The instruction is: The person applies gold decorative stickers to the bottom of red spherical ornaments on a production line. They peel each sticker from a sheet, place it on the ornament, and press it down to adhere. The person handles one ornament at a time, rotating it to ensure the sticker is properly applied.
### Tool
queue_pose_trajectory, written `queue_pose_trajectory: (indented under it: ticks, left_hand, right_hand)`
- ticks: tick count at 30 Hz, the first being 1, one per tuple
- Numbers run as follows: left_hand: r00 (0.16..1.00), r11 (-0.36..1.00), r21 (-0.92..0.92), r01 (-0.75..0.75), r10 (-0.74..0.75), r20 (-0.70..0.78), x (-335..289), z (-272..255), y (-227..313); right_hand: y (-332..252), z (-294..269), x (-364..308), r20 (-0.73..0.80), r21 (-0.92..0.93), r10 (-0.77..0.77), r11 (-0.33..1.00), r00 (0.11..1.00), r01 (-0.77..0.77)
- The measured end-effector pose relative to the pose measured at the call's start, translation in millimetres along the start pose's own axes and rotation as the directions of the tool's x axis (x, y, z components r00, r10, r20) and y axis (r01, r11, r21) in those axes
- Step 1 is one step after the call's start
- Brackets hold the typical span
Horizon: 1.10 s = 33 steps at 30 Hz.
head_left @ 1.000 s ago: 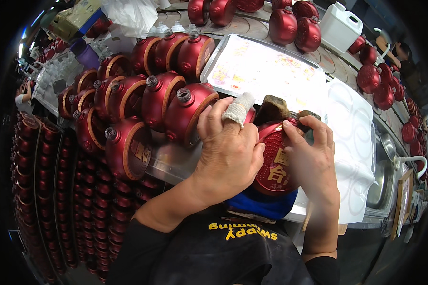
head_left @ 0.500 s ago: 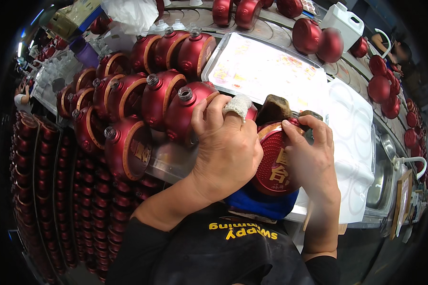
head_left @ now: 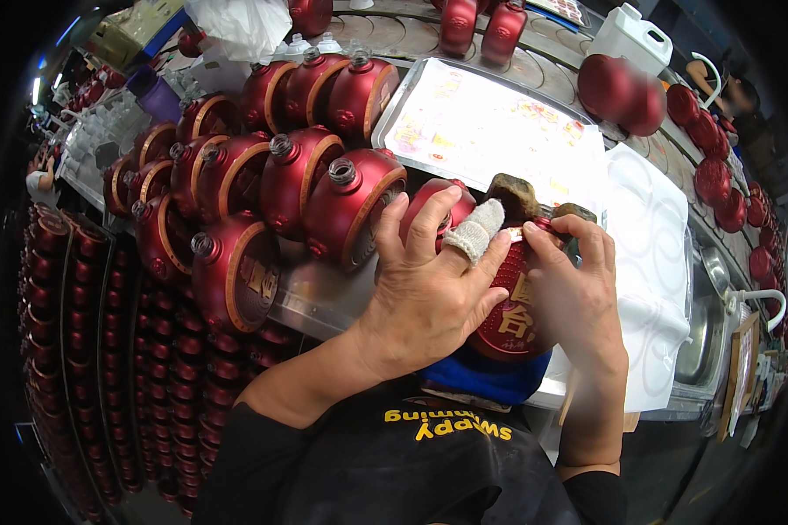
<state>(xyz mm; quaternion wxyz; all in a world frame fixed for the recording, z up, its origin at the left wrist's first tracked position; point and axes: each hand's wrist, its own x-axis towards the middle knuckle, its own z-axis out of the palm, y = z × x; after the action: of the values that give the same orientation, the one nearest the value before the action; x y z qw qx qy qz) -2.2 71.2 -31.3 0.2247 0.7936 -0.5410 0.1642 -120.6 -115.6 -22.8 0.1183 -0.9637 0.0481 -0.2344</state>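
Observation:
A round, flat-faced red bottle (head_left: 508, 319) with raised gold characters rests tilted on a blue cloth pad (head_left: 490, 374) before me. My right hand (head_left: 578, 271) grips its upper right edge, thumb on the front. My left hand (head_left: 433, 297) reaches over the upper left edge with fingers apart, one wrapped in a white cloth finger cover (head_left: 477, 232). Its index fingertip presses near a small whitish piece (head_left: 515, 234) at the top rim, close to my right thumb. Behind my left fingers another red bottle (head_left: 442, 203) is partly hidden. Dark brown blocks (head_left: 512, 197) sit just beyond.
Several red bottles (head_left: 298, 179) with clear threaded necks crowd the left of the table. A metal tray with a stained white sheet (head_left: 490, 118) lies ahead. White moulded packaging (head_left: 643, 280) and a sink (head_left: 700, 346) are at right. Red bottles (head_left: 604, 83) line a curved conveyor.
My left hand has shifted slightly, its fingers spreading toward the rim, uncovering the red bottle behind and a small whitish piece. Conveyor bottles have moved rightward. My right hand stays in place.

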Motion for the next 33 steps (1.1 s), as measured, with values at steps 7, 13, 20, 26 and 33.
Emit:
queue_pose_trajectory:
  ticks: [7,13,20,26,33]
  left_hand:
    - [0.997,0.999,-0.036,-0.025,0.022,-0.079,0,3,-2]
    - [0.995,0.994,-0.109,-0.022,0.012,-0.098,-7,0,-5]
    - [0.977,0.991,-0.056,0.124,-0.132,-0.168,-47,1,0]
    - [0.958,0.984,-0.002,0.178,-0.173,-0.227,-46,14,2]
    - [0.954,0.976,-0.15,0.159,-0.191,-0.232,-28,4,1]
  right_hand:
    - [1,0,-1,-0.001,0.001,-0.004,1.0,1.0,0.004]
    - [-3,-5,3,0.019,-0.064,-0.041,0.997,0.999,0.042]
    - [-7,-10,13,0.037,-0.058,-0.134,0.989,0.99,0.136]
    - [-12,-2,15,0.029,-0.053,-0.1,0.993,0.995,0.101]
    - [-16,-3,12,0.04,-0.084,-0.102,0.991,0.994,0.105]
